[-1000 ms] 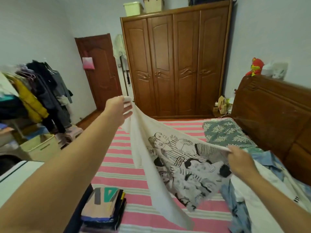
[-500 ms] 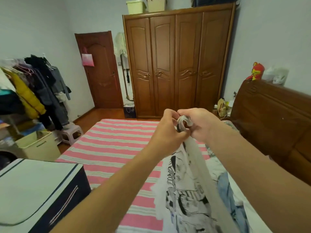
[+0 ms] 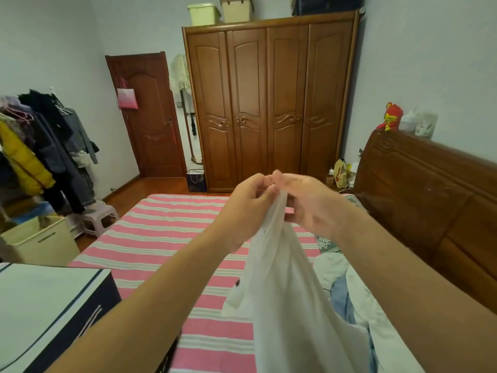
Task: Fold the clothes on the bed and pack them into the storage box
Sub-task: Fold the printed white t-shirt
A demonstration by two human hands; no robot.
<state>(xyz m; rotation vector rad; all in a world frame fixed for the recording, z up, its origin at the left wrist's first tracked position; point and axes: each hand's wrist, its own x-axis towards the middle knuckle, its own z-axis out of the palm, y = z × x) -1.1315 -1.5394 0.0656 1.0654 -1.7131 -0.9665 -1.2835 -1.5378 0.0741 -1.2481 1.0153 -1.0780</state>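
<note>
The fingers (image 3: 265, 188) of the left hand (image 3: 248, 208) were pinched together on the top edge of a white cotton T-shirt (image 3: 285, 297), and the right hand (image 3: 309, 205) was held against it, its fingers partly curled beside the same bunched edge; whether they were clamped on the cloth could not be told. The garment was held up above the pink-and-white striped bed (image 3: 161, 238), hanging down in the near centre with its plain side toward the camera.

The step in hand was judged to be the lengthwise fold of this shirt, with the two upper corners brought together. The next move would call for the doubled shirt to be laid flat on the bed, smoothed and folded again to a size that fits the box.

A navy fabric storage box with a white lid (image 3: 51, 313) was seen at the near left, its lid lying over the top, so its contents could not be seen. A heap of unfolded white and blue clothes (image 3: 347, 289) lay at the near right of the bed, so much of the task was judged to remain.
</note>
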